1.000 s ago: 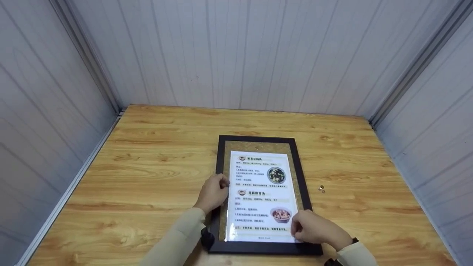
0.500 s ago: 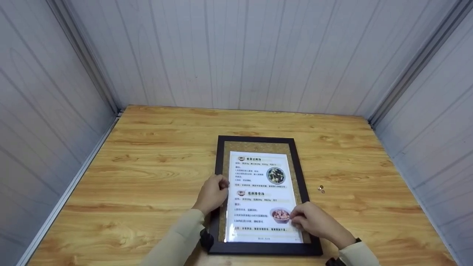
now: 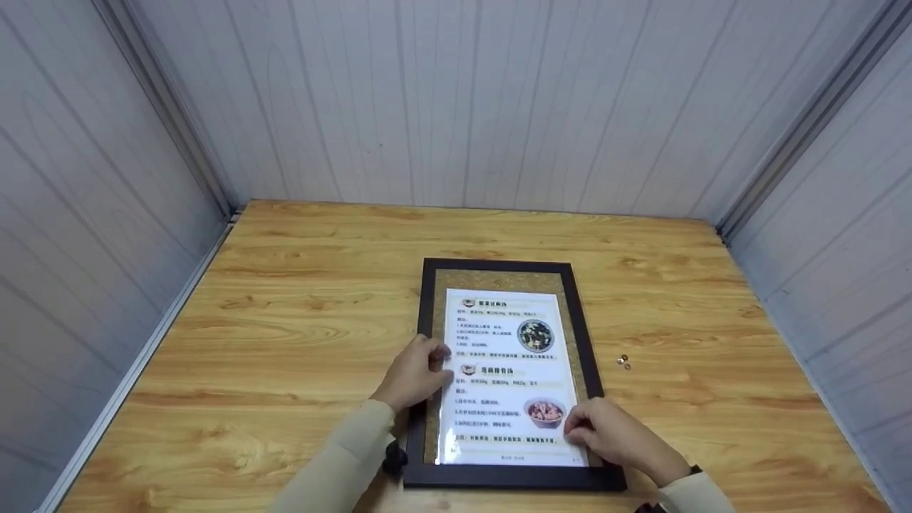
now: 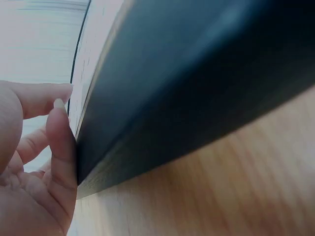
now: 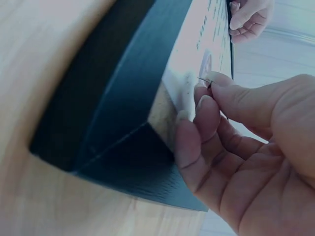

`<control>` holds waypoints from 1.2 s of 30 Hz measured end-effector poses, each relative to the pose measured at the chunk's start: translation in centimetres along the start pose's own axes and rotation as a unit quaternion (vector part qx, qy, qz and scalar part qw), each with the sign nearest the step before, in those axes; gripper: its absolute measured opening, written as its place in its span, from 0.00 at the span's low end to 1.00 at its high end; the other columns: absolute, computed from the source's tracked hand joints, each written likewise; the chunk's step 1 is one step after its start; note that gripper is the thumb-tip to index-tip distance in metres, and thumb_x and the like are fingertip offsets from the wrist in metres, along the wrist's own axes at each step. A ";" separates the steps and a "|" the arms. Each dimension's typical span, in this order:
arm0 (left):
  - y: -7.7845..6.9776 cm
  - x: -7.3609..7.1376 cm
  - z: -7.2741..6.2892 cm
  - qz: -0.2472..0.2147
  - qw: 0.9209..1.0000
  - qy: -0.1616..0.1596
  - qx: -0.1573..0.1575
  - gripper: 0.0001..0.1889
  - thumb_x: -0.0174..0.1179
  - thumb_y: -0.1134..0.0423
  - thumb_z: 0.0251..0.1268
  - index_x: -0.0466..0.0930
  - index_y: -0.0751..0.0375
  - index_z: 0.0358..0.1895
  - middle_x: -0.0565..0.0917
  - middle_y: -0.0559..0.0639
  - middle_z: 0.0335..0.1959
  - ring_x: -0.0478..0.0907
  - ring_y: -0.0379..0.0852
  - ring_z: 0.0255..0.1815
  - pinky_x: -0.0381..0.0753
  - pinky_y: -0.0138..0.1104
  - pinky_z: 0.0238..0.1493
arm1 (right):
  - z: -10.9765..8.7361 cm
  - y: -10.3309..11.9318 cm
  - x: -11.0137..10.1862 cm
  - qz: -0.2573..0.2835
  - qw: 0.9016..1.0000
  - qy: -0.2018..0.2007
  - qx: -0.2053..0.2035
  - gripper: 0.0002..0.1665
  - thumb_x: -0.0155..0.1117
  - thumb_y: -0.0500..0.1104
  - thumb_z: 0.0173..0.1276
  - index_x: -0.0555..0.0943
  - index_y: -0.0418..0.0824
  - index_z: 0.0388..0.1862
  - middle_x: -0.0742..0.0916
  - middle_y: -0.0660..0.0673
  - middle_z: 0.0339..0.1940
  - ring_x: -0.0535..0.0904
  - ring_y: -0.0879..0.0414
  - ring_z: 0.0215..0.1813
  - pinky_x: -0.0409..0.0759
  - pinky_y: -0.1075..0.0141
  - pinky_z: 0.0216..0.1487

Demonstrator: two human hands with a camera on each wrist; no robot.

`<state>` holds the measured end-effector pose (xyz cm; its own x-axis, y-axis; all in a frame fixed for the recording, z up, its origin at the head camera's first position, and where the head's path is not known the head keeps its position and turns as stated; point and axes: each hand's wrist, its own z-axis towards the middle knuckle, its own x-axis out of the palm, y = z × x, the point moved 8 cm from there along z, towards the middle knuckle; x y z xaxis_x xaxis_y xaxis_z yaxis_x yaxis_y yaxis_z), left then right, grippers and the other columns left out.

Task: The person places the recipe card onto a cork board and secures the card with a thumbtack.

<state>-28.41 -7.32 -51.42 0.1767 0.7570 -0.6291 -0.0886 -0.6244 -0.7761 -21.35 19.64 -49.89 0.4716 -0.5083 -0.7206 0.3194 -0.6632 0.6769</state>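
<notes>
A laminated recipe sheet (image 3: 499, 377) with two soup pictures lies on a cork board (image 3: 491, 279) inside a black frame (image 3: 588, 342). At its left edge, my left hand (image 3: 417, 370) reaches over the frame with thumb and forefinger tips on or just above the sheet. In the right wrist view, my right hand (image 5: 251, 132) pinches a thumbtack (image 5: 204, 79) between thumb and forefinger, its thin point showing near the sheet's lower right corner. The thumbtack's head is mostly covered by the fingers. The left wrist view has my left fingertips beside the frame's side.
Several small shiny thumbtacks (image 3: 624, 362) lie on the wooden table (image 3: 299, 313) right of the frame. Pale panel walls (image 3: 442, 107) close off the back and both sides.
My right hand has risen from the sheet's bottom right corner to beside the lower picture, showing that corner. My left thumb and forefinger have spread apart at the sheet's left edge.
</notes>
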 end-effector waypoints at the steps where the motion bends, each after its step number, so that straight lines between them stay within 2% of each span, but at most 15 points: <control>1: 0.0 0.0 0.0 -0.003 1.000 0.002 -0.001 0.15 0.67 0.67 0.60 0.81 0.62 0.50 0.73 0.50 0.39 0.72 0.46 0.39 0.78 0.35 0.35 | 0.0 0.0 0.0 0.000 1.000 0.000 0.001 0.06 0.68 0.33 0.63 0.85 0.41 0.28 0.84 0.54 0.26 0.75 0.64 0.29 0.76 0.68 0.30; 8: -0.2 -0.3 0.2 -0.017 1.000 0.000 0.001 0.14 0.65 0.68 0.61 0.81 0.63 0.50 0.73 0.50 0.40 0.72 0.47 0.40 0.78 0.35 0.37 | 0.0 -0.3 -0.1 0.008 1.000 0.014 0.011 0.07 0.69 0.33 0.63 0.85 0.41 0.26 0.83 0.54 0.25 0.74 0.64 0.26 0.75 0.69 0.27; 14: -0.2 -0.2 0.1 -0.046 0.999 0.007 0.001 0.15 0.64 0.70 0.61 0.80 0.64 0.51 0.73 0.52 0.40 0.73 0.48 0.39 0.81 0.34 0.22 | -0.1 -0.2 -0.1 0.010 1.000 0.012 -0.008 0.06 0.70 0.34 0.62 0.85 0.41 0.26 0.84 0.55 0.25 0.75 0.65 0.27 0.76 0.69 0.27; 24: 0.3 -0.2 -0.2 -0.071 0.997 0.017 -0.015 0.15 0.63 0.70 0.62 0.79 0.64 0.52 0.72 0.53 0.41 0.75 0.47 0.37 0.82 0.35 0.22 | 0.0 -0.3 0.2 0.018 1.000 0.005 -0.016 0.06 0.70 0.35 0.62 0.83 0.41 0.26 0.83 0.55 0.26 0.74 0.65 0.29 0.76 0.69 0.30; 36: 0.2 0.0 -0.2 -0.079 0.997 0.012 0.014 0.13 0.62 0.72 0.63 0.79 0.66 0.50 0.73 0.54 0.40 0.74 0.47 0.37 0.82 0.35 0.20 | 0.5 -0.5 0.3 0.009 1.000 0.027 -0.012 0.07 0.71 0.34 0.61 0.84 0.41 0.25 0.83 0.56 0.24 0.74 0.66 0.28 0.75 0.69 0.27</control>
<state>-28.27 -7.54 -51.58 0.2133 0.8404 -0.4983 -0.0859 -0.4919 -0.8664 -21.76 19.56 -50.50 0.5212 -0.4885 -0.6998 0.3297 -0.6410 0.6931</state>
